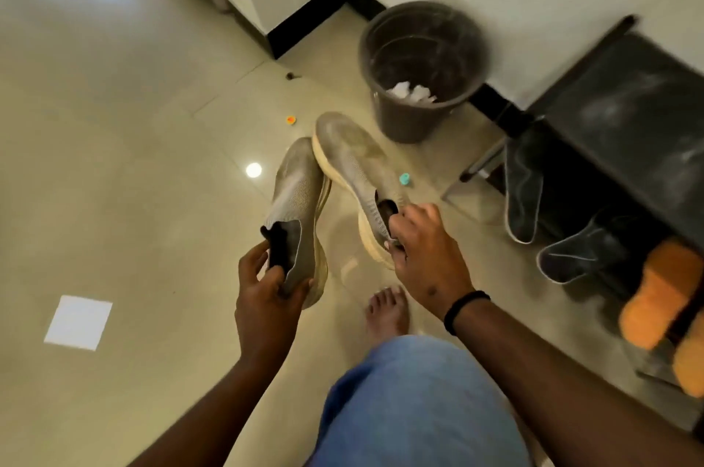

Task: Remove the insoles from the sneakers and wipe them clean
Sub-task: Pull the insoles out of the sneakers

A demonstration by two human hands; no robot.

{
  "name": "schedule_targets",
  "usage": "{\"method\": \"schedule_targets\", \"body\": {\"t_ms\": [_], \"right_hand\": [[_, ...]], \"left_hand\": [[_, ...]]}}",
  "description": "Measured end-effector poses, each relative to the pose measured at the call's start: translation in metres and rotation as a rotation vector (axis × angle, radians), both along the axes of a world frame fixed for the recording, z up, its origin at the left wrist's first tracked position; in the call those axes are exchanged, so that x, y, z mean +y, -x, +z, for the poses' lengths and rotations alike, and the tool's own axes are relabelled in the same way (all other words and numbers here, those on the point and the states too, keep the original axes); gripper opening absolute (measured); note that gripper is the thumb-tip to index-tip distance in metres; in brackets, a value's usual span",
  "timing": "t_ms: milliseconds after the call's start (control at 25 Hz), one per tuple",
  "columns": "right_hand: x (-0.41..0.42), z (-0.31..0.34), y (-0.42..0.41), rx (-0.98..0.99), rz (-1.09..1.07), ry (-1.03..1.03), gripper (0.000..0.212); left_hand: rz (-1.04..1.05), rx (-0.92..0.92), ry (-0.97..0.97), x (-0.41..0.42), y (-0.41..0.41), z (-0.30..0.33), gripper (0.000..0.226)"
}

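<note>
Now we grip one grey sneaker (301, 200) by the heel in our left hand (266, 299). Our right hand (423, 249) pinches the collar of the other sneaker (354, 165); both hang just in front of the dark bin (419, 66).

Bin (423, 70), rack (624, 116) crowd right; left floor (114, 162) open

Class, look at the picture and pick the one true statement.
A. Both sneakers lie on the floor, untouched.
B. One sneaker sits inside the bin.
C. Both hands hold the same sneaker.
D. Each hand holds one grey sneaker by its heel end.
D: the left hand grips the heel of one grey sneaker, and the right hand grips the collar of the other sneaker, both beside the bin.
</note>
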State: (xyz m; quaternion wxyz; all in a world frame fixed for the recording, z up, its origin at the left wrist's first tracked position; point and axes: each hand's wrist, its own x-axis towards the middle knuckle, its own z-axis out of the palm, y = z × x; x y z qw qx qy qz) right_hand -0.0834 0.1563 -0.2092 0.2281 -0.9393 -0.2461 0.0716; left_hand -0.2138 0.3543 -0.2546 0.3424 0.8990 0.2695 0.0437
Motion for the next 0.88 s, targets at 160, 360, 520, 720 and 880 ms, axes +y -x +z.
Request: {"method": "schedule_targets", "body": {"t_ms": [160,360,520,720,880], "right_hand": [[0.047,-0.066,0.009,0.167,0.290,0.117,0.014],[0.081,-0.122,0.031,0.235,0.535,0.195,0.017],[0.097,-0.144,0.041,0.256,0.575,0.249,0.017],[0.104,-0.158,0.045,0.301,0.649,0.310,0.015],[0.093,-0.162,0.045,0.381,0.688,0.419,0.022]], "left_hand": [[0.150,0.165,0.006,0.006,0.047,-0.052,0.034],[0.260,0.309,0.002,0.012,0.074,-0.100,0.030],[0.189,0.390,0.047,0.009,0.065,-0.119,0.032],[0.119,0.449,0.076,0.000,0.051,-0.132,0.027],[0.098,0.552,0.064,-0.002,0.060,-0.133,0.017]]}}
